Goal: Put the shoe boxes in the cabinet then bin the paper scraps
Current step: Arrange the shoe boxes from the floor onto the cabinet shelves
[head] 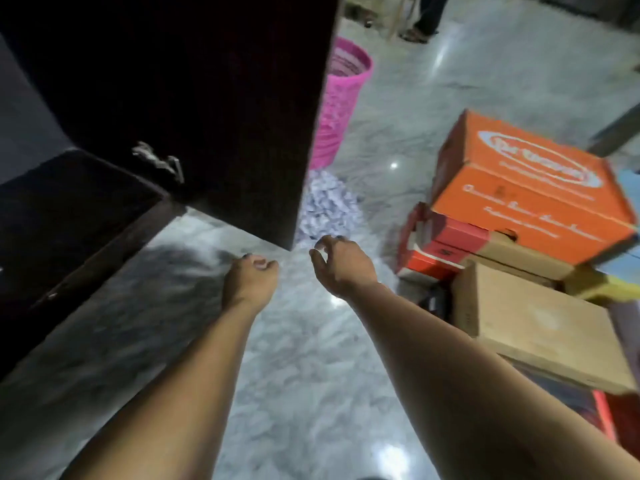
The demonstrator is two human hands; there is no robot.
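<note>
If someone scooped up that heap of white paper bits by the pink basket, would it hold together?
Probably not. The paper scraps look like many small loose crumpled pieces, so some would likely slip between fingers. They seem light, and on the glossy floor a push would probably scatter them rather than move the heap whole.

Shoe boxes (pixel 512 237) stacked right; cabinet (pixel 69 216) open; paper scraps (pixel 329 206) heaped beside pink bin (pixel 343 98)

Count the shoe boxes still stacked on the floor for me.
4 clearly: orange box on top, two red boxes under its left end, plain brown box nearest. Blue, yellow and lower red edges suggest more, partly hidden.
</note>
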